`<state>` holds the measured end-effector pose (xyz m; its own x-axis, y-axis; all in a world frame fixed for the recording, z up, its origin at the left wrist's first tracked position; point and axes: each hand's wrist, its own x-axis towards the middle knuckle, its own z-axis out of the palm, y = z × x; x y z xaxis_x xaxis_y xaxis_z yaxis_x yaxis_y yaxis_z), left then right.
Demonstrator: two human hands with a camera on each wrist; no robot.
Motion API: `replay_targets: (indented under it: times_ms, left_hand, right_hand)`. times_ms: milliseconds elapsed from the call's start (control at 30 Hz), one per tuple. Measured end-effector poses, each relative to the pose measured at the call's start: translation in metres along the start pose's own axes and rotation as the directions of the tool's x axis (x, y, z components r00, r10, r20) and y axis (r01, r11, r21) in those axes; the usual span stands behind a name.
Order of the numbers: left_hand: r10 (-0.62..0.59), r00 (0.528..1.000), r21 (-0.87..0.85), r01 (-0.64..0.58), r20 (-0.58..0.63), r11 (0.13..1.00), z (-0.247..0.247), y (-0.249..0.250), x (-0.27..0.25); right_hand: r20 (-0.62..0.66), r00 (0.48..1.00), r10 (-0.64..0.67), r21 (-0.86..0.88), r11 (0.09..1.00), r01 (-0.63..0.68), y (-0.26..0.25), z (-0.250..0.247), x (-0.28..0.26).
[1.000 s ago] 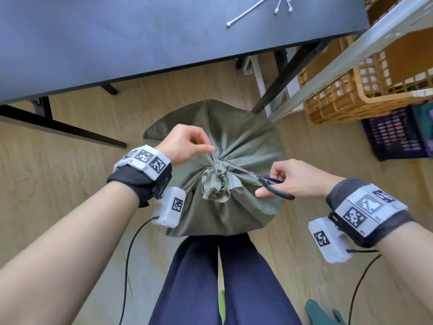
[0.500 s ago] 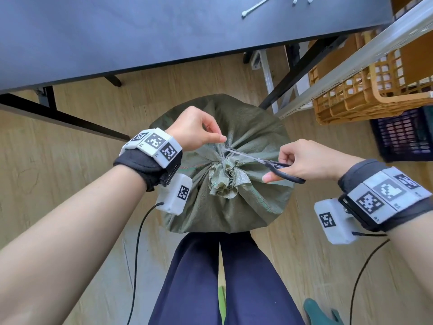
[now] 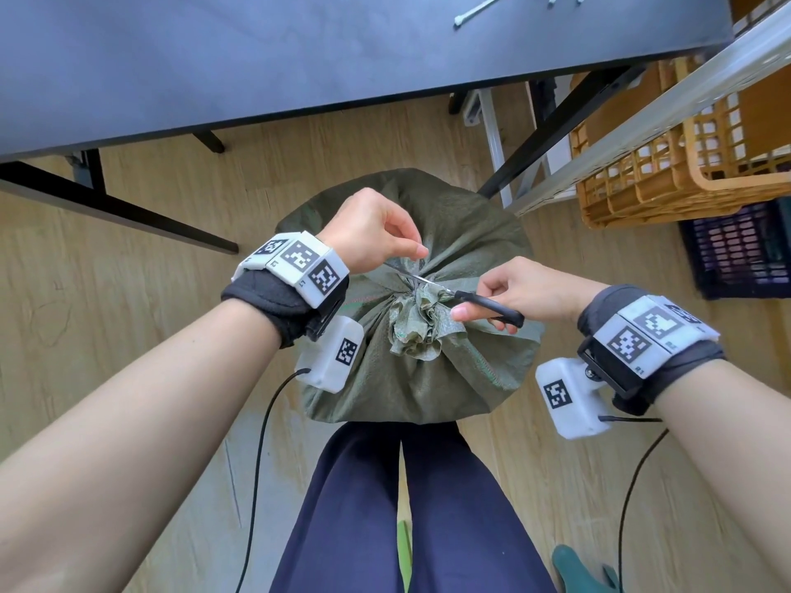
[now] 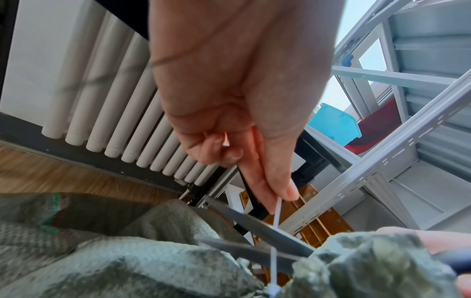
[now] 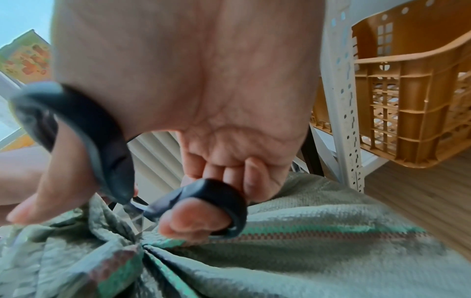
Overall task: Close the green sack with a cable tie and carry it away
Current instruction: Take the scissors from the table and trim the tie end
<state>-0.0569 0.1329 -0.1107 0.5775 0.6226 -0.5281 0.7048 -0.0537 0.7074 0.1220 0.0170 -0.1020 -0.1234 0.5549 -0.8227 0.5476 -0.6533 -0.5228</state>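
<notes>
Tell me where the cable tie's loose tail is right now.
In the left wrist view, the cable tie tail rises from the green sack's gathered neck, pinched by the left hand, and passes between the open scissors blades.

Coarse woven matt green sack, smooth white plastic cable tie, scissors with shiny metal blades and matt black plastic handles, wood-grain floor, orange plastic crate
</notes>
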Motion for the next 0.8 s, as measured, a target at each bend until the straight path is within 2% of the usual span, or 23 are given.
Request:
replay_targets:
  times_ms: [267, 600, 700, 800]
  left_hand:
    - [0.006, 1.0, 0.012, -0.006, -0.027, 1.0, 0.007, -0.001, 0.003]
    - [0.004, 0.999, -0.015, -0.004, -0.052, 1.0, 0.007, -0.011, 0.004]
    - [-0.009, 0.993, -0.115, -0.004, -0.115, 0.993, 0.003, -0.011, 0.002]
    - [-0.037, 0.97, -0.238, -0.022, -0.24, 0.971, -0.005, -0.007, -0.002]
  right_hand:
    - [0.045, 0.998, -0.046, 0.112, 0.993, 0.041, 0.009, 0.004, 0.001]
    - [-0.009, 0.999, -0.041, 0.03, 0.999, 0.041, 0.015, 0.007, 0.007]
    - [-0.042, 0.999, -0.025, -0.023, 0.999, 0.024, 0.017, 0.006, 0.006]
    - [-0.106, 0.993, -0.043, -0.113, 0.993, 0.031, 0.017, 0.006, 0.001]
